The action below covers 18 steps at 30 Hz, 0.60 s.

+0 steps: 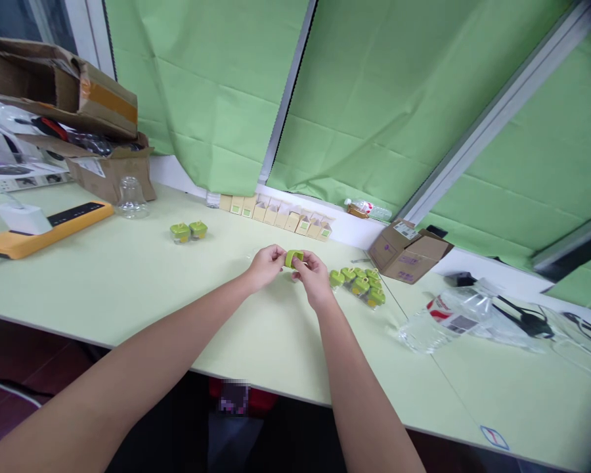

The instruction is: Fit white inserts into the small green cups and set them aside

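Note:
Above the middle of the table, a small green lid (pixel 290 257) is held up between my two hands, its hollow side partly showing. My left hand (pixel 266 267) pinches its left edge with the fingertips. On the other side, my right hand (pixel 314 276) grips it with the thumb pressed on it. Close to the right hand stands a cluster of small clear containers with green lids (pixel 359 285), something yellow inside them. Two similar green-lidded containers (pixel 189 231) sit farther left. Something clear and faint lies by my left hand; I cannot make it out.
Small cream boxes (pixel 276 213) line the wall. A cardboard box (pixel 408 253) and a large plastic bottle (pixel 448 318) lie right, near black cables (pixel 526 318). At left are an orange power strip (pixel 79 220), a clear plastic cup (pixel 132 198) and stacked cartons (pixel 108 167).

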Motion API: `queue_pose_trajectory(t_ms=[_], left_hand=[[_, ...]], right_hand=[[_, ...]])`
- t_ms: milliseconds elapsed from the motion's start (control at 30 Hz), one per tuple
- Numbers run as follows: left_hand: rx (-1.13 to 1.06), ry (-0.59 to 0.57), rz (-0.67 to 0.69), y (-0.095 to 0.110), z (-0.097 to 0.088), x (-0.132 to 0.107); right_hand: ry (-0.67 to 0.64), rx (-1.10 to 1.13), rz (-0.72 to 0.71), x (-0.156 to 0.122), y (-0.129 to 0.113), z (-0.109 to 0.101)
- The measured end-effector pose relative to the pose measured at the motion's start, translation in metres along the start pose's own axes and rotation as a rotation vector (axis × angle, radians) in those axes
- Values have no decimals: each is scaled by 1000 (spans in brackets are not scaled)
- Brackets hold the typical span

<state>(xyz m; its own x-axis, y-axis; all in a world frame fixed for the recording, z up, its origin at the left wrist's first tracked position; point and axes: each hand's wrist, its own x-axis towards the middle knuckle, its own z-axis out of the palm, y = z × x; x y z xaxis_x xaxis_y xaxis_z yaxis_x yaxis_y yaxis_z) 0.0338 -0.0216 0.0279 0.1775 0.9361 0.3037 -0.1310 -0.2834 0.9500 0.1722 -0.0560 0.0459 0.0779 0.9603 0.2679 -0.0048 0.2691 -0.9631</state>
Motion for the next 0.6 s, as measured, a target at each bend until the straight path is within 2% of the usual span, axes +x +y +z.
queue_pose_trajectory(t_ms=[167, 400, 600], left_hand=[[37, 18, 6, -3, -1, 2], [-13, -58, -35, 0, -2, 1], [-22, -79, -54, 2, -1, -2]], right_hand=[[-32, 86, 37, 1, 3, 0], [-18, 101, 70, -1, -1, 2], [3, 102, 97, -2, -4, 3]])
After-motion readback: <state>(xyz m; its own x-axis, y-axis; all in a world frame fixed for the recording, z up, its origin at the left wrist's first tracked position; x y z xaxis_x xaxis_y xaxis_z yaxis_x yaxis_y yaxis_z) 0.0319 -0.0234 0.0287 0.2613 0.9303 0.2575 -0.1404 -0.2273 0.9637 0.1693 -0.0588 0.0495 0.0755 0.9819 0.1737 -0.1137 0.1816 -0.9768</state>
